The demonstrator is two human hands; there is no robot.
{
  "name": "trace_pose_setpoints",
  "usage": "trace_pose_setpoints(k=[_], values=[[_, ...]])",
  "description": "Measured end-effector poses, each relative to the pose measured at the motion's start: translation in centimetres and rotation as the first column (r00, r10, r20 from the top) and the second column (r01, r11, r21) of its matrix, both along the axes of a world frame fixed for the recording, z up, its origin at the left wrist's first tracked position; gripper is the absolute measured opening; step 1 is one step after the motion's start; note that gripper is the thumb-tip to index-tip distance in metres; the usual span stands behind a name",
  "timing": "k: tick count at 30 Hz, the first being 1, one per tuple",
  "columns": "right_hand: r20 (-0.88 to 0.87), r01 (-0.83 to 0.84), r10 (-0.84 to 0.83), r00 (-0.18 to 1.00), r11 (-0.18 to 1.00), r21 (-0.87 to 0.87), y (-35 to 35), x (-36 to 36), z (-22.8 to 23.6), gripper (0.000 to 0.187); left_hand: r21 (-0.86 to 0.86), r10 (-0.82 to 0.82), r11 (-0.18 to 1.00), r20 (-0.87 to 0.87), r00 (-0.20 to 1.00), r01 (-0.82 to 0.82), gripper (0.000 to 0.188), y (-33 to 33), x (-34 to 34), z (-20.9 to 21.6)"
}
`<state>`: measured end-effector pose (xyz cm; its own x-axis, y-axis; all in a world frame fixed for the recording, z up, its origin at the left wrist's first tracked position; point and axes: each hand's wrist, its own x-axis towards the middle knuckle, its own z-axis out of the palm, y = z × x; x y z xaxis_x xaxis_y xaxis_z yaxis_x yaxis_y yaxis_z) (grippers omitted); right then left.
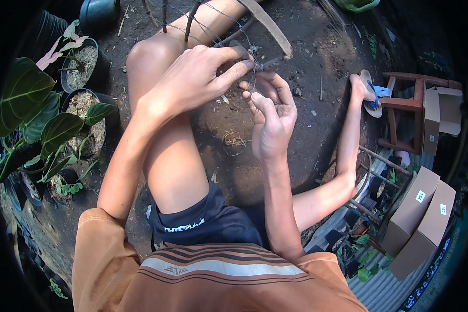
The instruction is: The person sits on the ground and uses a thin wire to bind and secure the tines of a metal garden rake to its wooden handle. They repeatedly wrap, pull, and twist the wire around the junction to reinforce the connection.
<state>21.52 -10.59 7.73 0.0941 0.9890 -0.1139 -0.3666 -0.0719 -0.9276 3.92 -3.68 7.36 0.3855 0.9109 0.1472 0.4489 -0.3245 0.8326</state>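
My left hand (205, 75) reaches over my bent left knee, with thumb and forefinger pinched together at a thin wire (251, 48) beside a joint of a frame. That frame has a curved, flat wooden-looking strip (270, 28), dark upright rods (191, 22) and thin wires strung between them. Just right of the joint, my right hand (275, 122) is closed, its thumb and fingertips pinching the thin end of the wire. The exact wire ends between the fingers are too fine to make out.
Potted plants (88, 117) with broad leaves crowd the left side. On the dirt ground (317, 99) lies a tangle of thin straw-coloured strands (235, 140). To the right are a reddish wooden stool (405, 103), a blue-strapped sandal (369, 93), and cardboard boxes (413, 205) beside corrugated sheeting (385, 291).
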Motion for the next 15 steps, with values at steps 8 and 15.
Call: trace_pose_setpoints(k=[8,15], values=[[-0.089,0.124,-0.137,0.987,0.983,-0.132,-2.4,-1.5,-0.8,0.036,-0.3,-0.286,0.879,0.29,0.913,0.37,0.028,1.7,-0.5,-0.7],[-0.054,0.128,-0.134,0.99,0.987,-0.099,-2.4,-1.8,-0.8,0.039,-0.325,-0.242,0.885,0.292,0.925,0.334,0.027,1.9,-0.3,-0.4]])
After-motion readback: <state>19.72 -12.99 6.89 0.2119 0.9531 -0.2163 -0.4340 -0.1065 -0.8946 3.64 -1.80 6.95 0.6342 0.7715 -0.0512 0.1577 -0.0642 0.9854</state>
